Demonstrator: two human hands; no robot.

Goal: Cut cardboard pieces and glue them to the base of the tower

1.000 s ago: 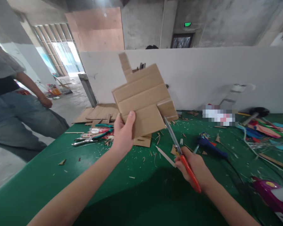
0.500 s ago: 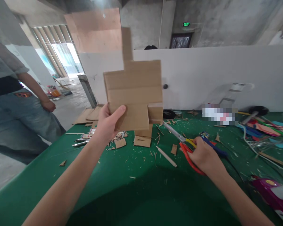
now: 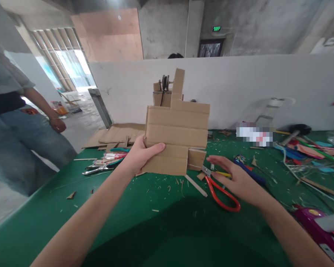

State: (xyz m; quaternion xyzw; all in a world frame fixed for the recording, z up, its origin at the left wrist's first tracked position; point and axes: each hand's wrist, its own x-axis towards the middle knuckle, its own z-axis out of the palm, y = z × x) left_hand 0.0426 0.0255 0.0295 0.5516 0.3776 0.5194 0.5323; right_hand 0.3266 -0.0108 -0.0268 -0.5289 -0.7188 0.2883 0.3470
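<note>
My left hand (image 3: 144, 155) grips the lower left edge of a brown cardboard cutout (image 3: 178, 128), thumb on its near face. The piece stands upright above the table, with a narrow strip rising from its top. Behind that strip shows a cardboard build with a dark wheel-like part (image 3: 164, 83); its lower part is hidden. My right hand (image 3: 229, 174) is open, fingers stretched toward the cutout's lower right corner. Just beside and below it, red-handled scissors (image 3: 221, 196) lie on the table, blades partly hidden behind the cardboard. A pale marker-like stick (image 3: 196, 185) lies left of them.
Pliers (image 3: 97, 169) and cardboard sheets (image 3: 122, 131) lie at the left. A purple device (image 3: 314, 230) sits at the right front, with coloured strips (image 3: 308, 148) beyond it. A white partition (image 3: 239, 89) closes the back. Another person (image 3: 30, 122) stands at the left.
My right hand has let go of the scissors, which now rest on the table. The cardboard cutout has moved right and down in my left hand, revealing the build behind it.
</note>
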